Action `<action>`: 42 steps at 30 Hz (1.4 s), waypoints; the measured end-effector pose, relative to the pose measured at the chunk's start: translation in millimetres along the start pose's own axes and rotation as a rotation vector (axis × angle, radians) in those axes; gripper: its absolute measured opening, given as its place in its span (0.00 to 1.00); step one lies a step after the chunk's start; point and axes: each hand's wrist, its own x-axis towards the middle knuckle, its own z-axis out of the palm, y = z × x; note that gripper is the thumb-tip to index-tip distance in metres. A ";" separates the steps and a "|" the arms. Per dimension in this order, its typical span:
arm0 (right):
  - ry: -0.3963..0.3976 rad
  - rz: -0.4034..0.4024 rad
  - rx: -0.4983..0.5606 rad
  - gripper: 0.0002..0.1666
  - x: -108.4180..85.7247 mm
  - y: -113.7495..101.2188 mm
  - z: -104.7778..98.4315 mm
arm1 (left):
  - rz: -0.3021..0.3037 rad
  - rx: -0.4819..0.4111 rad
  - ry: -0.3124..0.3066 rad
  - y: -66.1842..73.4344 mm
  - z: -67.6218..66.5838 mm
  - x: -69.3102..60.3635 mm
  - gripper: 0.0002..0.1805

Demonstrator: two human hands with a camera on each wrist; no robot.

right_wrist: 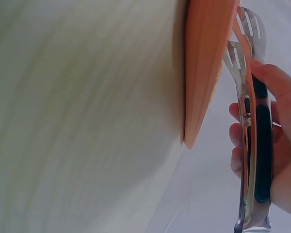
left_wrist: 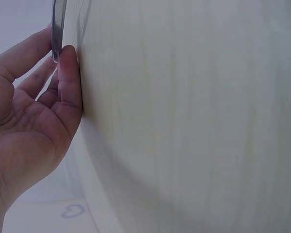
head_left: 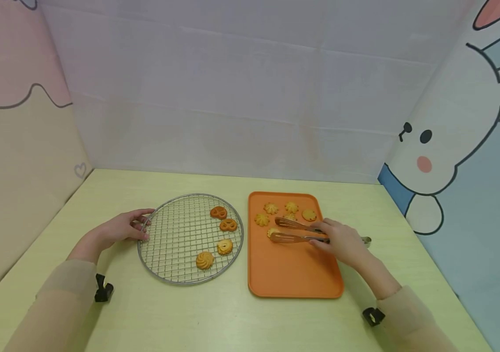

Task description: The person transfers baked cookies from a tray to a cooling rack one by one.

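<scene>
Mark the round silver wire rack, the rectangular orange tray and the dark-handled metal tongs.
Round silver wire rack [head_left: 180, 239], head view: bare mesh near its middle.
Rectangular orange tray [head_left: 291, 276], head view: bare surface, near side.
Dark-handled metal tongs [right_wrist: 264, 145], right wrist view: dark part of the handle.

Slotted metal tongs [head_left: 293, 238] (ajar) over orange tray [head_left: 293, 274] w/ cookies [head_left: 262, 219], rnd rack [head_left: 175, 239] at L

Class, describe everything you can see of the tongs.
The tongs look like shiny metal, with two slotted, spatula-like ends and dark grip panels along the arms. Gripped by the right hand, they are held with their ends apart over the orange tray, pointing left. Whether the ends touch the cookies there is unclear.
</scene>
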 end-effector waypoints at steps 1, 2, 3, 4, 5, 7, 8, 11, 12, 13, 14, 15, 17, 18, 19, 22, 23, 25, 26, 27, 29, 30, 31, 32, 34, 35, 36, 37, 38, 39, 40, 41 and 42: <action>-0.006 0.000 0.003 0.22 0.8 -0.3 0.1 | 0.000 0.006 0.001 0.2 0.0 0.0 0.48; -0.011 0.001 0.006 0.22 1.6 -0.5 0.1 | 0.000 0.006 0.001 0.3 0.0 0.0 0.48; -0.015 0.001 0.013 0.22 2.3 -0.7 0.1 | -0.001 0.003 0.003 0.3 0.0 0.1 0.48; -0.016 -0.001 0.016 0.22 3.2 -0.9 0.1 | -0.003 0.000 0.003 0.3 0.0 0.2 0.48; -0.020 -0.004 0.021 0.21 3.8 -1.0 0.2 | -0.004 -0.003 0.004 0.2 -0.1 0.2 0.48; -0.020 -0.010 0.022 0.21 5.2 -1.3 0.3 | -0.003 -0.008 0.004 0.1 -0.1 0.4 0.48; -0.022 -0.011 0.023 0.21 5.8 -1.3 0.4 | -0.004 -0.012 0.004 0.0 -0.1 0.5 0.48; -0.033 -0.013 0.026 0.20 6.9 -1.5 0.1 | -0.002 -0.012 0.003 -0.3 -0.3 0.7 0.48; -0.036 -0.012 0.028 0.20 7.4 -1.7 -0.2 | -0.002 -0.009 0.003 -0.3 -0.4 0.7 0.48; -0.040 -0.012 0.031 0.20 7.7 -1.9 -0.5 | -0.002 -0.011 0.003 -0.2 -0.5 0.5 0.48; -0.043 -0.011 0.032 0.20 8.0 -2.0 -0.8 | -0.003 -0.012 0.002 -0.1 -0.5 0.3 0.48; -0.045 -0.010 0.032 0.20 8.3 -2.1 -1.0 | -0.003 -0.012 0.003 0.2 -0.6 0.0 0.48; -0.049 -0.011 0.037 0.19 8.7 -2.1 -1.2 | -0.004 -0.016 0.002 0.8 -0.7 -0.6 0.48; -0.050 -0.011 0.038 0.19 8.7 -2.0 -1.4 | -0.005 -0.019 0.002 1.3 -0.8 -0.9 0.48; -0.052 -0.011 0.040 0.19 8.6 -1.9 -1.4 | -0.006 -0.021 0.002 1.7 -0.9 -1.1 0.48; -0.058 -0.013 0.046 0.19 8.4 -1.4 -1.3 | -0.006 -0.022 0.003 2.6 -1.0 -1.4 0.48; -0.059 -0.012 0.049 0.19 8.3 -1.1 -1.2 | -0.006 -0.022 0.002 2.9 -1.0 -1.5 0.48; -0.061 -0.009 0.055 0.18 8.0 -0.5 -0.9 | -0.005 -0.022 0.003 2.8 -0.8 -1.2 0.48; -0.061 -0.008 0.057 0.18 8.0 -0.1 -0.7 | -0.005 -0.023 0.003 2.7 -0.7 -1.0 0.47; -0.062 -0.005 0.057 0.18 8.0 0.2 -0.6 | -0.003 -0.022 0.003 2.5 -0.4 -0.8 0.47; -0.061 -0.002 0.060 0.18 7.8 0.5 -0.6 | -0.002 -0.025 0.002 2.3 -0.4 -0.4 0.47; -0.060 -0.001 0.059 0.18 7.8 0.8 -0.5 | -0.003 -0.028 0.002 2.0 -0.5 0.0 0.47; -0.060 0.000 0.059 0.18 7.9 1.0 -0.4 | -0.002 -0.030 0.001 1.9 -0.4 0.0 0.47; -0.059 0.001 0.059 0.18 8.0 0.9 -0.4 | -0.001 -0.033 0.001 1.9 -0.3 -0.1 0.47; -0.059 0.004 0.059 0.19 7.8 1.1 -0.2 | -0.003 -0.038 -0.002 1.9 -0.3 -0.1 0.48; -0.058 0.004 0.058 0.19 7.8 1.3 0.0 | -0.004 -0.039 -0.002 1.9 -0.4 -0.1 0.48; -0.059 0.007 0.056 0.19 7.9 1.3 0.1 | -0.004 -0.038 -0.002 1.8 -0.5 0.1 0.48; -0.060 0.008 0.056 0.20 7.9 1.3 0.2 | -0.003 -0.036 -0.002 1.8 -0.6 0.0 0.48; -0.061 0.008 0.056 0.20 8.0 1.3 0.1 | -0.003 -0.032 -0.002 1.5 -0.6 0.0 0.47; -0.063 0.008 0.056 0.20 8.0 1.5 0.2 | -0.003 -0.030 -0.003 1.5 -0.6 0.1 0.47; -0.061 0.006 0.054 0.20 8.0 1.5 0.0 | -0.004 -0.029 -0.002 1.5 -0.6 0.0 0.47; -0.060 0.006 0.052 0.20 8.2 1.3 -0.2 | -0.004 -0.026 -0.001 1.5 -0.6 -0.1 0.47; -0.057 0.002 0.050 0.20 8.2 1.4 -0.3 | -0.004 -0.024 0.000 1.5 -0.5 -0.2 0.47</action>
